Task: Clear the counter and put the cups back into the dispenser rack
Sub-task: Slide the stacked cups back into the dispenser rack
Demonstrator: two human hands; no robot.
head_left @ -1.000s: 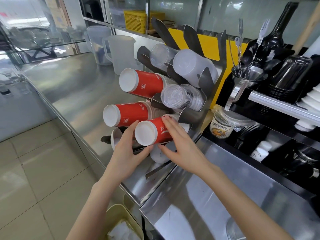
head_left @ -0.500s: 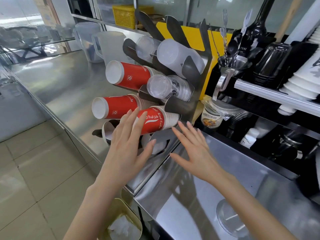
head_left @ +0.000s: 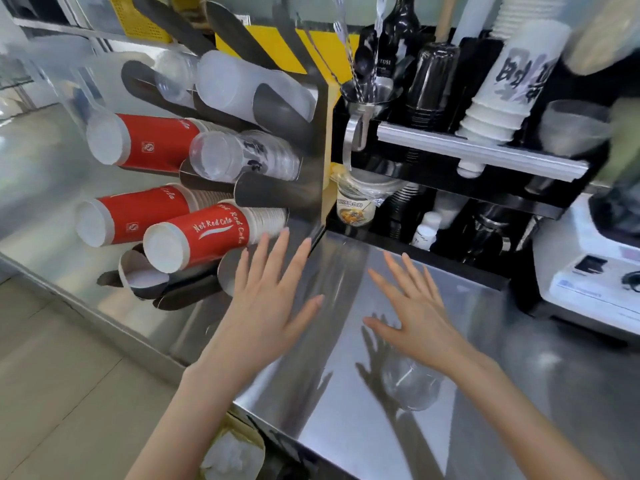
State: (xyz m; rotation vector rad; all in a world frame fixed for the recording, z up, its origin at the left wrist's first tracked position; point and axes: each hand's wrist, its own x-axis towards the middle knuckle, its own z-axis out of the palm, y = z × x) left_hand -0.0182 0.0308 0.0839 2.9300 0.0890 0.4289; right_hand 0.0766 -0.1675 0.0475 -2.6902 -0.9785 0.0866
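The metal dispenser rack (head_left: 311, 140) stands on the steel counter (head_left: 502, 393) at the left. Its slots hold three stacks of red paper cups: one up high (head_left: 149, 140), one at mid left (head_left: 131, 220) and one labelled Net Red Cola (head_left: 201, 240) lowest and nearest. Clear plastic cup stacks (head_left: 239, 157) and frosted cups (head_left: 242, 84) fill other slots. My left hand (head_left: 266, 299) hovers open just right of the Net Red Cola stack, holding nothing. My right hand (head_left: 415, 313) is spread open above the counter. A clear plastic cup (head_left: 412, 386) lies on the counter under my right wrist.
A black shelf unit (head_left: 481, 154) behind the counter holds white paper cups (head_left: 502, 84), black cups, a dark bottle and a metal jug of spoons (head_left: 367, 95). A white blender base (head_left: 588, 271) stands at the right. A bin (head_left: 232, 452) sits below the counter edge.
Both hands let go of the Net Red Cola cup stack, which stays in its rack slot, and pulled back to the right over the counter. The view swung right, revealing the clear cup.
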